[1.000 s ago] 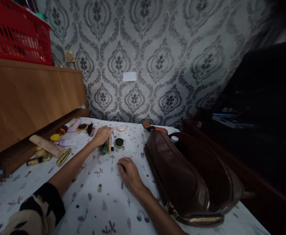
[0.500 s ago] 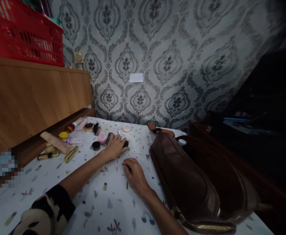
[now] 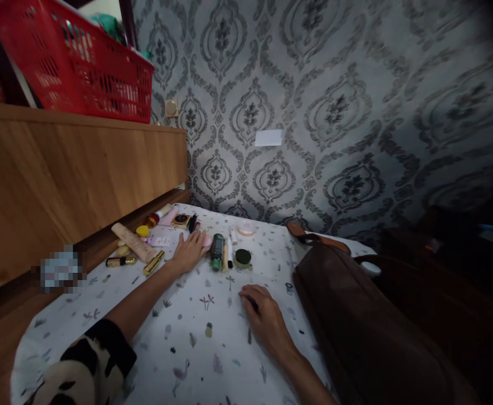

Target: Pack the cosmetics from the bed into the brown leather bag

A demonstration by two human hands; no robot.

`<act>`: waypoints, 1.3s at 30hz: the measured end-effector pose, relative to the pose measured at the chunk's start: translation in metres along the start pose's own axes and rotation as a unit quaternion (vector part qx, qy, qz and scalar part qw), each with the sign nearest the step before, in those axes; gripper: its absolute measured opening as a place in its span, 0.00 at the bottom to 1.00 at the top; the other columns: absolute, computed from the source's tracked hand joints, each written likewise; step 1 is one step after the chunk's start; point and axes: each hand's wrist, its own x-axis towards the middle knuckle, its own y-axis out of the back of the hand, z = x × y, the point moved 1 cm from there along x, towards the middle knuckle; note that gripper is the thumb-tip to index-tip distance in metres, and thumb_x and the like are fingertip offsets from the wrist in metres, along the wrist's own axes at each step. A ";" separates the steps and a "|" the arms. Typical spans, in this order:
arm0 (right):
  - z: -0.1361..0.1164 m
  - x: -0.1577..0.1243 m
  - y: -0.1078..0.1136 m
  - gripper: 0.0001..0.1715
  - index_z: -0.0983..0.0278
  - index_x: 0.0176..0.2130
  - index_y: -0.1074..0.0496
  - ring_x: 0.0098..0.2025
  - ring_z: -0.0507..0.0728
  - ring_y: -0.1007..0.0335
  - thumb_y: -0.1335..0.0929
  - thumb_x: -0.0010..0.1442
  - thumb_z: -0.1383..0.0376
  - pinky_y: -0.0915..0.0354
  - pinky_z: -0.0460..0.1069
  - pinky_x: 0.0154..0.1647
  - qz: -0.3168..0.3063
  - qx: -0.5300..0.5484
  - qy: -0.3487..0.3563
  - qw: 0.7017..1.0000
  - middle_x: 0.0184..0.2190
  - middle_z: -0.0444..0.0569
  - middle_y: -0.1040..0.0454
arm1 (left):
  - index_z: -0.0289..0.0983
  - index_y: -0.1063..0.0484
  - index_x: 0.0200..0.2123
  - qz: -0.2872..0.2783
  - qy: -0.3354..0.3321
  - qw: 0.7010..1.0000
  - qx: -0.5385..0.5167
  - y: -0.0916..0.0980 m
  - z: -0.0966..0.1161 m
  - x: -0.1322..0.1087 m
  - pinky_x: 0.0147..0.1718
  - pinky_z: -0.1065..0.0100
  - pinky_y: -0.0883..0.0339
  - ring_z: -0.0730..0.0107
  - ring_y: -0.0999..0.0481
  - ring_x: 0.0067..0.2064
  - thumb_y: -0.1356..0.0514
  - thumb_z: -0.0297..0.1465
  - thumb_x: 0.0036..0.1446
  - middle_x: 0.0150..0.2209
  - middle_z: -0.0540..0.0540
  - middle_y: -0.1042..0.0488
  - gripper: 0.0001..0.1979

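My left hand (image 3: 189, 251) lies flat on the patterned white tablecloth (image 3: 195, 343), fingers over a small pink jar (image 3: 206, 241). Just right of it lie a green bottle (image 3: 217, 251), a slim beige and black stick (image 3: 225, 253), a white tube (image 3: 231, 235) and a dark round jar (image 3: 243, 258). My right hand (image 3: 265, 316) rests palm down nearer to me, fingers curled, with something small and dark under the fingertips that I cannot identify. A brown leather bag (image 3: 358, 318) sits right beside that hand.
Cosmetics line the left: a beige tube (image 3: 130, 242), a gold lipstick (image 3: 154, 262), a yellow round item (image 3: 142, 230), a compact (image 3: 181, 219). A wooden cabinet (image 3: 73, 174) carries a red basket (image 3: 81, 64). Patterned wallpaper is behind; a dark surface lies at the right.
My left hand has slid left, off the green bottle and dark jar, onto the pink jar. The view has turned left. My right hand has stayed in place.
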 end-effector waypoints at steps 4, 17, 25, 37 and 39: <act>0.003 -0.001 -0.001 0.14 0.62 0.36 0.23 0.46 0.63 0.27 0.38 0.60 0.65 0.32 0.59 0.50 0.006 0.002 -0.006 1.000 0.41 0.56 0.22 | 0.41 0.47 0.68 -0.013 -0.005 1.000 -0.003 0.001 -0.014 -0.002 0.66 0.39 0.61 0.48 0.48 0.69 0.52 0.47 0.67 0.69 0.37 0.44 0.31; -0.001 0.000 0.002 0.17 0.64 0.37 0.22 0.48 0.63 0.27 0.39 0.62 0.64 0.32 0.59 0.52 -0.010 -0.008 -0.016 1.000 0.43 0.57 0.22 | 0.25 0.45 0.66 -0.027 0.329 0.944 -0.007 0.038 -0.139 0.044 0.58 0.33 0.48 0.34 0.54 0.70 0.52 0.46 0.67 0.68 0.20 0.52 0.35; 0.000 0.002 0.002 0.17 0.64 0.37 0.22 0.47 0.63 0.27 0.39 0.62 0.64 0.31 0.58 0.51 -0.014 -0.013 -0.007 1.000 0.41 0.57 0.22 | 0.34 0.31 0.53 0.041 0.300 0.953 0.008 0.052 -0.161 0.037 0.49 0.51 0.31 0.55 0.26 0.52 0.49 0.40 0.69 0.51 0.37 0.27 0.19; -0.001 0.002 0.003 0.17 0.66 0.38 0.23 0.48 0.63 0.27 0.39 0.62 0.64 0.31 0.59 0.51 -0.024 -0.023 -0.006 0.999 0.42 0.58 0.22 | 0.42 0.28 0.49 0.038 -0.036 0.999 -0.009 -0.008 -0.063 -0.002 0.62 0.50 0.50 0.56 0.37 0.62 0.51 0.38 0.69 0.55 0.42 0.28 0.15; -0.001 0.002 0.003 0.17 0.66 0.38 0.23 0.47 0.63 0.27 0.39 0.62 0.64 0.31 0.59 0.51 -0.020 -0.024 -0.005 0.999 0.42 0.58 0.22 | 0.41 0.27 0.45 0.031 -0.059 0.998 -0.019 -0.009 -0.058 0.002 0.60 0.55 0.45 0.59 0.32 0.57 0.52 0.37 0.70 0.49 0.42 0.25 0.15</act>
